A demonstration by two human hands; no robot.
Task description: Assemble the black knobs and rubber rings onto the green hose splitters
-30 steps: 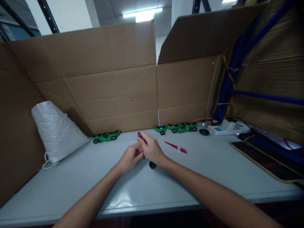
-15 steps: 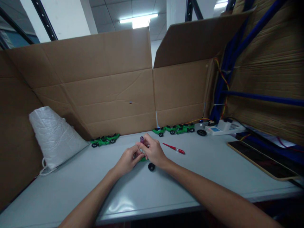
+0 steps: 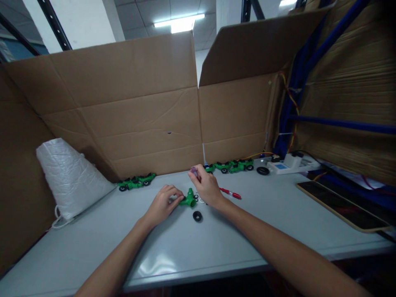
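My left hand [image 3: 163, 204] is closed on the left end of a green tee-shaped fitting [image 3: 189, 199], close above the table. Raised behind and to the right of the fitting, my right hand [image 3: 206, 185] pinches a small purple object [image 3: 193, 169]; most of it is hidden by the fingers, so its kind is unclear. A black ring [image 3: 197, 216] lies just in front of the fitting. Several tiny black and white rings [image 3: 198, 199] lie between the fitting and my right wrist.
Green pieces with black rings stand in a left group [image 3: 136, 182] and a right group [image 3: 230, 166]. A red screwdriver [image 3: 230, 193], another black ring [image 3: 262, 170], a power strip [image 3: 291, 165], a phone [image 3: 337, 206] and a white bag [image 3: 69, 177] lie around. Cardboard [image 3: 139, 123] walls the back.
My hands have come apart: the right one has lifted the purple object up and to the right, off the green fitting. My left hand stays with the fitting, now in plain view.
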